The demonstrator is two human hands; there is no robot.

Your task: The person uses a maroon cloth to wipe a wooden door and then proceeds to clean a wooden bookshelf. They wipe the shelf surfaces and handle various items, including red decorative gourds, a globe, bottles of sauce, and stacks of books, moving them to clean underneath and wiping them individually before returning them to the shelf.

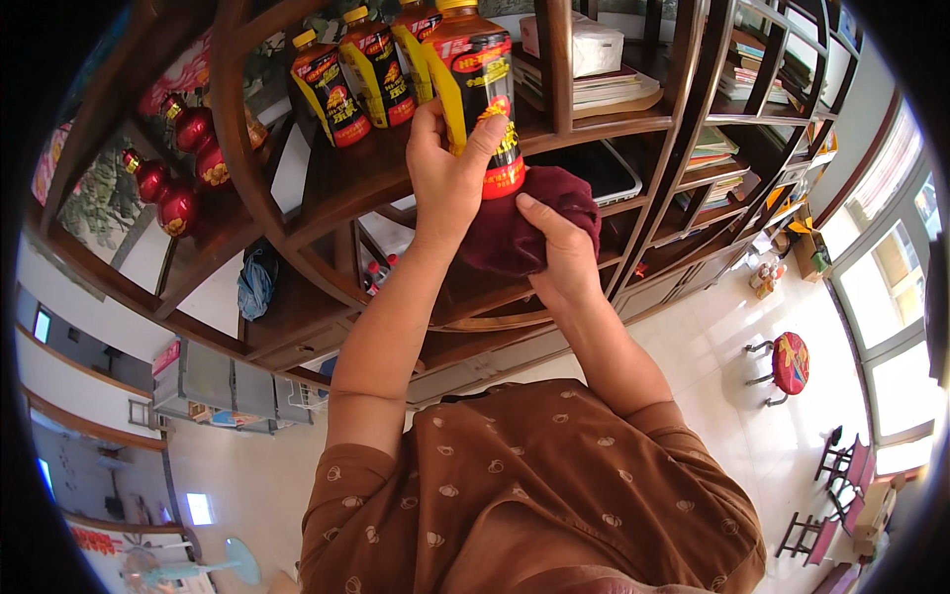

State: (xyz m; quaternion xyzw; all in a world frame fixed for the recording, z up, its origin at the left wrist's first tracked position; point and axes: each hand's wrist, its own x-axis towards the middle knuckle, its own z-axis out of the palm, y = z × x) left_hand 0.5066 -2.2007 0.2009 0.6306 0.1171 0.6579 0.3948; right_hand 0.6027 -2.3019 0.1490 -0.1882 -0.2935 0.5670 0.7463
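Observation:
My left hand grips a plastic drink bottle with a yellow cap and a black, yellow and red label, held tilted in front of the shelf. A dark red cloth is bunched in my right hand, with the thumb on top, against the bottle's base. Several similar bottles stand on the wooden shelf to the left, among them one at the near end and another beside it. Part of the cloth lies behind my right hand, so those fingers are hidden.
A dark wooden display shelf with curved dividers spans the front. Red gourd ornaments hang at the left. Books under a tissue pack fill a compartment at the right, above a dark flat device. A round stool stands on the floor.

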